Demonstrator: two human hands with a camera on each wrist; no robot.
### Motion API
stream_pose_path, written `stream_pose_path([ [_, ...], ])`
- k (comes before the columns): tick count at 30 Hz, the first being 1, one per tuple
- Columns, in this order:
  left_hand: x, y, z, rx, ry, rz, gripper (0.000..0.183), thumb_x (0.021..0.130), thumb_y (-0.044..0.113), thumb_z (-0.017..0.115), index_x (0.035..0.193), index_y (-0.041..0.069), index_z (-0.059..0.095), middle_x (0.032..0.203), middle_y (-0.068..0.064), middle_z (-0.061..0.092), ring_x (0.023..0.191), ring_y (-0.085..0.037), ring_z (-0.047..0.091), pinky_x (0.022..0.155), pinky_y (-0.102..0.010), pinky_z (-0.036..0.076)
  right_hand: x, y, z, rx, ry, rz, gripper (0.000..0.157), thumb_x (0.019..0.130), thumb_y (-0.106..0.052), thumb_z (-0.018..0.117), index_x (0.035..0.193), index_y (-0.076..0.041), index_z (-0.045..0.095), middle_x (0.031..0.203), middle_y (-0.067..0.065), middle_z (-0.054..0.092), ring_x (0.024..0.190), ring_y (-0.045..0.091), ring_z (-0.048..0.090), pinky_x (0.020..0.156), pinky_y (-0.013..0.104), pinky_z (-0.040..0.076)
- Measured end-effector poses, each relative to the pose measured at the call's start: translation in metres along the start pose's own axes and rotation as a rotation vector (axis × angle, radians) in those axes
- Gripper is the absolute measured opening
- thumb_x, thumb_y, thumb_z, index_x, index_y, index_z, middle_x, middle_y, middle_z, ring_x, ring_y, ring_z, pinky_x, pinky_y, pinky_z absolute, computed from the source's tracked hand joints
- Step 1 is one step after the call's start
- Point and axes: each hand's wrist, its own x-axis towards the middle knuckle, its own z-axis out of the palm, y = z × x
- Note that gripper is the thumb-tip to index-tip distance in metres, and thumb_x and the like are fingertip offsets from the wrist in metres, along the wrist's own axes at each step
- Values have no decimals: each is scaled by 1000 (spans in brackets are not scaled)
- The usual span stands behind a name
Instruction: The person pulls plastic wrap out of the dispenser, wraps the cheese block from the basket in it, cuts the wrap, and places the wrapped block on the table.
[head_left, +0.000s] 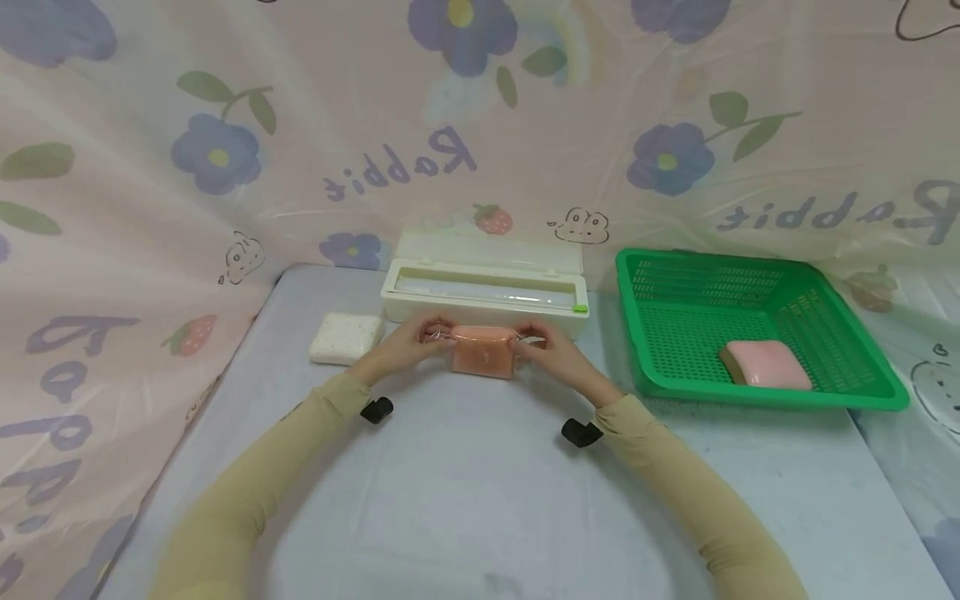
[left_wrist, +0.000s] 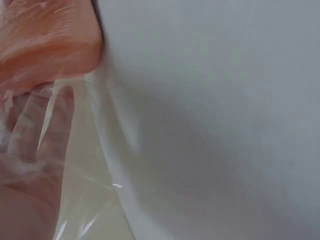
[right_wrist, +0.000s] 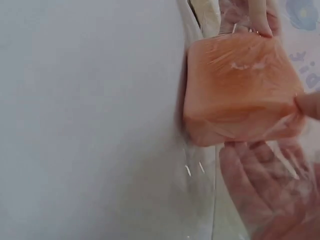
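An orange rounded block [head_left: 483,354] is wrapped in clear cling film, which shows creases over its top in the right wrist view. At its left end my left hand [head_left: 416,340] holds the block and film, a finger reaching onto the top edge. My right hand [head_left: 553,354] grips the opposite end, thumb pressed on the block's edge and fingers lying behind the transparent film [right_wrist: 195,170]. Loose film spreads past both ends and over the fingers. Right behind the block stands a cream cling film dispenser [head_left: 450,308], lid up, with a roll inside.
A white speckled block [head_left: 347,337] lies left of the dispenser. To the right, a green plastic basket [head_left: 750,401] contains a pink block with a brown side [head_left: 772,364]. A patterned curtain [head_left: 525,167] hangs behind the white-covered table [head_left: 480,500].
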Motion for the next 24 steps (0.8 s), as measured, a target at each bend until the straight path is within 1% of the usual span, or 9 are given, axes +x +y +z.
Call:
stream_pose_path([
  [2, 3, 2, 0, -57, 20, -33, 32, 94, 14, 63, 121, 0, 56, 114, -13, 64, 104, -24, 62, 89, -36, 52, 2, -4, -1, 21, 30, 26, 34, 94, -29, 63, 117, -3, 59, 111, 10, 63, 97, 27, 63, 80, 43, 54],
  [6, 14, -4, 1, -161, 57, -39, 27, 95, 10, 60, 117, -7, 58, 106, -18, 65, 96, -25, 64, 86, -41, 54, 9, -1, -1, 71, 73, 44, 34, 95, -30, 63, 112, -1, 64, 102, 11, 68, 88, 25, 65, 74, 39, 57],
  [8, 19, -11, 2, -172, 81, -32, 25, 95, 9, 60, 114, -8, 60, 102, -17, 66, 91, -23, 65, 83, -38, 56, 14, 6, 0, 91, 100, 51, 34, 93, -32, 64, 108, -1, 67, 97, 10, 70, 84, 22, 66, 71, 35, 57],
  [10, 21, -12, 3, -178, 118, -42, 25, 94, 10, 62, 111, -8, 62, 100, -17, 66, 90, -23, 65, 81, -36, 56, 17, 8, 1, 111, 124, 56, 35, 93, -33, 64, 105, 0, 68, 93, 10, 70, 80, 21, 66, 68, 32, 57],
  [12, 21, -11, 3, -172, 159, -69, 27, 92, 14, 66, 110, -6, 64, 100, -17, 67, 90, -24, 66, 80, -36, 57, 18, 10, 2, 117, 144, 59, 38, 92, -35, 65, 105, 0, 69, 92, 10, 70, 79, 20, 66, 67, 30, 57],
  [15, 18, -10, 2, -118, 228, -124, 32, 87, 23, 72, 109, 0, 67, 100, -12, 69, 89, -23, 67, 77, -33, 57, 14, 10, 1, 85, 162, 46, 38, 91, -34, 66, 109, 0, 67, 94, 11, 70, 81, 20, 65, 67, 29, 56],
  [18, 10, -10, -3, -77, 279, -158, 35, 83, 25, 77, 109, 3, 67, 98, -11, 69, 88, -25, 67, 75, -34, 58, 5, 6, 0, -11, 195, 50, 38, 88, -29, 71, 113, 0, 65, 97, 11, 69, 84, 20, 64, 67, 28, 54],
  [22, -4, -12, -15, 12, 308, -150, 34, 81, 20, 79, 108, 4, 68, 94, -11, 69, 84, -25, 66, 72, -35, 58, -11, 2, -4, -160, 263, 87, 29, 85, -21, 75, 102, 0, 67, 91, 9, 69, 81, 18, 61, 65, 25, 50],
  [24, -10, -13, -21, 57, 322, -142, 30, 82, 16, 78, 106, 1, 69, 92, -12, 69, 81, -24, 67, 70, -34, 57, -17, 2, -7, -175, 306, 96, 19, 85, -16, 74, 94, 0, 68, 83, 9, 69, 75, 19, 61, 60, 24, 48],
])
